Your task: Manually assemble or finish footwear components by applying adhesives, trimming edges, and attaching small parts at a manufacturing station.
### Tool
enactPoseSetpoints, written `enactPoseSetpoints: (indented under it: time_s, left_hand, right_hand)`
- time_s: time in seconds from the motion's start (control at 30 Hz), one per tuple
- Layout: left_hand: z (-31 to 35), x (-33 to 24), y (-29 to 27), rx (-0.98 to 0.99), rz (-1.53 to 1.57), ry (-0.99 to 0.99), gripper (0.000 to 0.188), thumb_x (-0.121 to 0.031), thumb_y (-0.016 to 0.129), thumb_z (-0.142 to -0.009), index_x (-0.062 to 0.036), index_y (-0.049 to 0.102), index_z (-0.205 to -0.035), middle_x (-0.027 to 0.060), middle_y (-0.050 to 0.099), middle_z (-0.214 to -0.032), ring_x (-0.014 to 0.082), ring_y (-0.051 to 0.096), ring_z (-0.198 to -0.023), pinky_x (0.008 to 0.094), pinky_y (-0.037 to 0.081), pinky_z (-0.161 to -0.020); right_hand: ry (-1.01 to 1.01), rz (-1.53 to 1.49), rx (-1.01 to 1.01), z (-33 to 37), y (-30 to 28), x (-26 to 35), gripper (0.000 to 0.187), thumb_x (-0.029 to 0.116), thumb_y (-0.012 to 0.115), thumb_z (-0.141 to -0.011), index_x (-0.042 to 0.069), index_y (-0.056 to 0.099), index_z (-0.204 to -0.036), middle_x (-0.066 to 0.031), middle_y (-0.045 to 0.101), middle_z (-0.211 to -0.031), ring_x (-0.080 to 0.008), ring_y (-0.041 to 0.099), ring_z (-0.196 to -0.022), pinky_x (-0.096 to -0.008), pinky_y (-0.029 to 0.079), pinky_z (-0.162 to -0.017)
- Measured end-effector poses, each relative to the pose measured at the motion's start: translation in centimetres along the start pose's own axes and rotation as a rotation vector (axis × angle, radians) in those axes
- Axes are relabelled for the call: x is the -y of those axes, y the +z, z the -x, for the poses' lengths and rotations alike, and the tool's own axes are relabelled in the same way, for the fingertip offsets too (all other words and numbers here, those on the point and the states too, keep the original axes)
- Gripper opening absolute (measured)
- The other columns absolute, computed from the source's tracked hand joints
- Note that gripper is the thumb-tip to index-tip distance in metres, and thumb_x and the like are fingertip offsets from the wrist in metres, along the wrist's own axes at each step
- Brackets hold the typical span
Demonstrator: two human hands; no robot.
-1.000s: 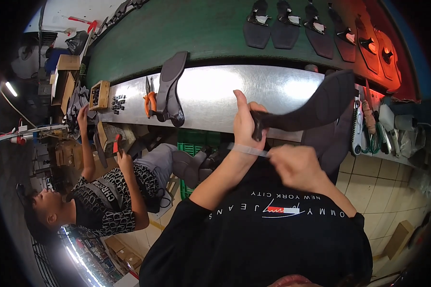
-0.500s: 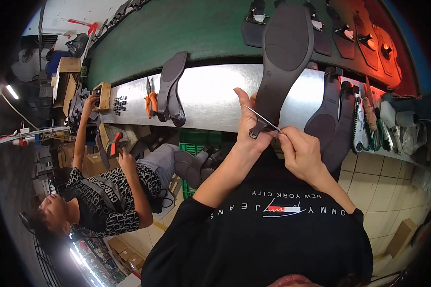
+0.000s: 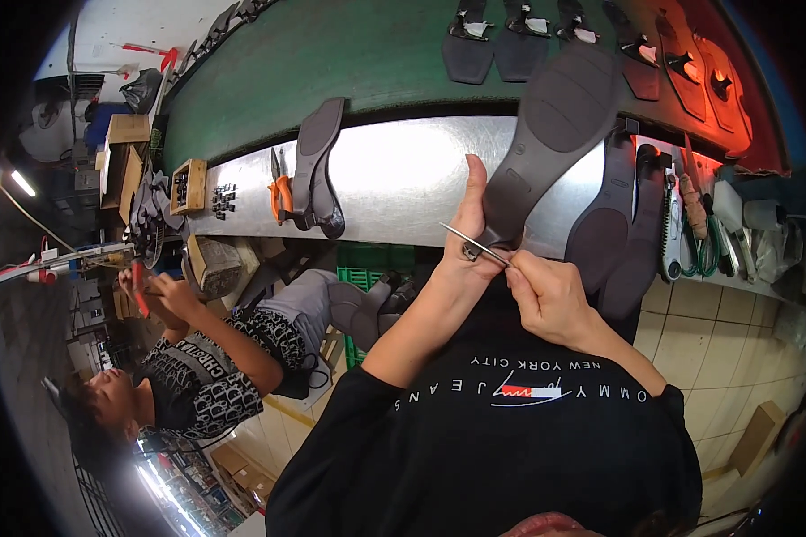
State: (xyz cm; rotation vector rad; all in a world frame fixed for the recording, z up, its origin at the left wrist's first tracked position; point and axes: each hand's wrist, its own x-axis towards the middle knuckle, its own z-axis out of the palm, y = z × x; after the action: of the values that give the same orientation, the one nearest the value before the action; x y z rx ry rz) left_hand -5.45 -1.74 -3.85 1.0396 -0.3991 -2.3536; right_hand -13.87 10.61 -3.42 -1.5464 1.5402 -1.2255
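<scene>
A dark grey shoe sole slants up and to the right over the metal ledge, its underside facing up. My left hand is closed round its narrow heel end, thumb sticking up. A small dark heel tip shows at that palm. My right hand grips a thin metal rod-like tool, which lies across the heel tip and my left palm. The fingers hide the tool's near end, so its exact kind cannot be made out.
On the metal ledge are orange-handled pliers, standing soles, small black pieces and a wooden box. A green belt behind carries several soles. Right: a utility knife. Left: a co-worker holding a red-handled tool.
The sole has swung to the right and lower in my left hand, and the tool has shifted slightly left. Soles on the belt moved left. The co-worker's hand left the wooden box, joining the other.
</scene>
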Motion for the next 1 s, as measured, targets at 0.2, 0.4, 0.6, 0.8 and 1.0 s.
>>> enactPoseSetpoints:
  time_s: [0.2, 0.4, 0.6, 0.8, 1.0]
  left_hand:
    - [-1.2, -0.2, 0.0, -0.028, 0.014, -0.057, 0.053, -0.066, 0.050, -0.086, -0.0147, 0.056, -0.078, 0.0013, 0.053, -0.059, 0.0162, 0.049, -0.044, 0.0286, 0.044, -0.045]
    - [-2.3, -0.2, -2.8, -0.075, -0.086, 0.137, 0.056, -0.060, 0.042, -0.094, -0.0062, 0.056, -0.082, 0.0053, 0.057, -0.070, 0.0179, 0.059, -0.065, 0.0339, 0.052, -0.060]
    - [0.4, 1.3, -0.6, -0.023, -0.238, 0.261, 0.050, -0.051, 0.046, -0.096, -0.0036, 0.057, -0.084, 0.0073, 0.060, -0.067, 0.0162, 0.060, -0.057, 0.0301, 0.051, -0.052]
    - [1.2, 1.6, 0.5, -0.047, -0.168, 0.234, 0.033, -0.036, 0.059, -0.094, -0.0093, 0.054, -0.074, 0.0016, 0.053, -0.057, 0.0116, 0.054, -0.045, 0.0249, 0.044, -0.041]
    - [0.5, 2.3, 0.2, -0.071, -0.175, 0.255, 0.030, -0.032, 0.063, -0.093, -0.0135, 0.051, -0.072, -0.0059, 0.044, -0.055, 0.0058, 0.044, -0.042, 0.0214, 0.034, -0.038]
  right_hand:
    - [-0.260, 0.105, 0.237, 1.3, 0.7, 0.0, 0.014, 0.016, 0.063, -0.083, 0.009, 0.053, -0.076, -0.0095, 0.053, -0.064, -0.0289, 0.057, -0.054, -0.0396, 0.044, -0.049]
    - [-0.062, -0.173, -0.138, -1.1, -2.8, 0.6, 0.012, 0.004, 0.059, -0.087, 0.001, 0.063, -0.097, -0.0068, 0.055, -0.069, -0.0153, 0.053, -0.055, -0.0272, 0.042, -0.051]
    - [0.111, -0.290, -0.090, -2.3, -2.1, 0.5, 0.052, 0.004, 0.073, -0.075, 0.002, 0.058, -0.124, 0.0001, 0.049, -0.073, -0.0065, 0.042, -0.060, -0.0209, 0.035, -0.052]
    - [0.020, -0.149, -0.094, -3.0, -1.9, 0.0, 0.043, 0.002, 0.076, -0.069, 0.002, 0.067, -0.111, 0.0006, 0.050, -0.072, -0.0046, 0.038, -0.057, -0.0213, 0.028, -0.049]
    - [-0.072, -0.188, -0.192, -2.8, -1.4, 0.1, 0.028, 0.000, 0.074, -0.071, 0.001, 0.069, -0.099, -0.0015, 0.055, -0.074, -0.0071, 0.040, -0.055, -0.0228, 0.029, -0.049]
